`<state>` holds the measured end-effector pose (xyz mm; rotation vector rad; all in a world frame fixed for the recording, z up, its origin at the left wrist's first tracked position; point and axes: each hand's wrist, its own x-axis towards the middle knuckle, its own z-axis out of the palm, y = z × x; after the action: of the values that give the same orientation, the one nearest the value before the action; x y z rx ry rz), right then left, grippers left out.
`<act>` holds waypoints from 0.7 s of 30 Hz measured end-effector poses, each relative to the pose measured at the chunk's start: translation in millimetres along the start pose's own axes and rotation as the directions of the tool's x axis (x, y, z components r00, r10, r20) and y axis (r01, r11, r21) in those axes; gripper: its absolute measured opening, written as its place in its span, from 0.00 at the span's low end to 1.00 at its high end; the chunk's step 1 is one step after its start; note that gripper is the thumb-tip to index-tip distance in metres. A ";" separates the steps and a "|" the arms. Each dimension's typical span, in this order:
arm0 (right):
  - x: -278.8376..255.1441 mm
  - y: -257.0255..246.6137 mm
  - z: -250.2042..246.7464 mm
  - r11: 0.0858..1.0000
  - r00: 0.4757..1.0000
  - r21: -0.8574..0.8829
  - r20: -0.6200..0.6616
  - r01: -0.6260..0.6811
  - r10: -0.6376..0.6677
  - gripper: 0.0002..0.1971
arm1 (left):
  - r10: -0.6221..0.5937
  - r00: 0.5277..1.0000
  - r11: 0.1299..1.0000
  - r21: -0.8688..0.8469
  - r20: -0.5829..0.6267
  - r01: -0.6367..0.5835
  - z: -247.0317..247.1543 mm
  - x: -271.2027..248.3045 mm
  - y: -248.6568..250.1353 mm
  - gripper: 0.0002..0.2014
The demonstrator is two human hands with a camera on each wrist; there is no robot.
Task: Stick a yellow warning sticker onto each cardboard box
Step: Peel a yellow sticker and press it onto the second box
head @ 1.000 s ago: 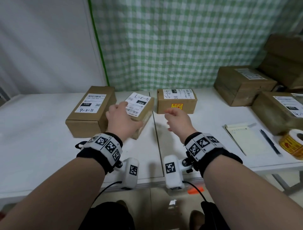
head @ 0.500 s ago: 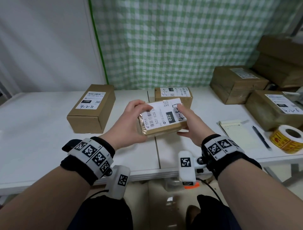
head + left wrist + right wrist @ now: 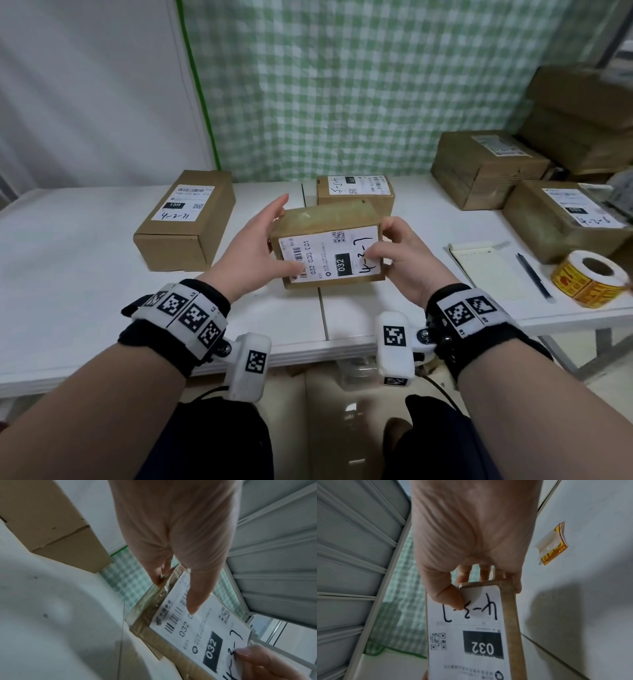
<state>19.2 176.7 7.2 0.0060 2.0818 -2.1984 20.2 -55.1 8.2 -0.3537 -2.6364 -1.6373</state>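
Both forearms reach forward, wrists banded. The left hand [image 3: 251, 251] and right hand [image 3: 407, 260] face each other, each with fingers behind and thumb in front, gripping a box [image 3: 329, 251] between them.

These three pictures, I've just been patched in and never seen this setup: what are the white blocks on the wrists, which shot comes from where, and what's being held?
There is no machine here: a person works with bare hands. The white blocks and patterned bands on the wrists carry small cameras. The wide picture comes from a camera on the head, looking down at a white table. The other two look along each hand from its wrist.

Both hands hold one small box tilted above the table, its white shipping label toward the person. The left hand grips its left end, thumb on the barcode. The right hand grips its right end, thumb on the handwriting.

On the table lie more cardboard boxes, a notepad, a pen and a roll of yellow stickers.
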 end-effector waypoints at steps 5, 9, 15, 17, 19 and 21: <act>2.0 -3.2 0.3 0.997 0.996 -0.005 -0.050 -0.074 0.074 0.04 | -0.027 0.999 0.971 -0.238 -0.032 0.018 -0.6 1.7 7.4 0.51; 6.8 -3.1 -8.1 0.987 0.986 0.021 -0.051 -0.157 0.158 0.22 | -0.058 0.998 0.961 -0.271 -0.028 0.049 -4.8 5.6 11.2 0.55; 9.6 -2.3 -9.2 0.988 0.984 0.019 -0.093 -0.152 0.153 0.31 | -0.247 0.965 0.958 -0.131 0.084 0.256 -2.8 10.7 15.7 0.48; 9.6 -3.4 -8.0 0.987 0.982 0.020 -0.100 -0.157 0.158 0.31 | -0.338 0.930 0.926 -0.127 0.142 0.356 -1.1 10.9 13.1 0.44; 10.5 -2.0 -6.8 0.984 0.979 -0.008 -0.100 -0.178 0.176 0.32 | -0.414 0.892 0.882 -0.165 0.179 0.442 0.8 11.3 10.7 0.40; 10.9 1.6 -4.9 0.978 0.975 -0.051 -0.101 -0.203 0.197 0.28 | -0.448 0.869 0.849 -0.204 0.213 0.487 4.7 12.8 5.8 0.41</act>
<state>8.2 180.7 4.4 0.3088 2.0920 -2.0535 9.4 -46.2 12.9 0.1988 -2.7888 -2.1782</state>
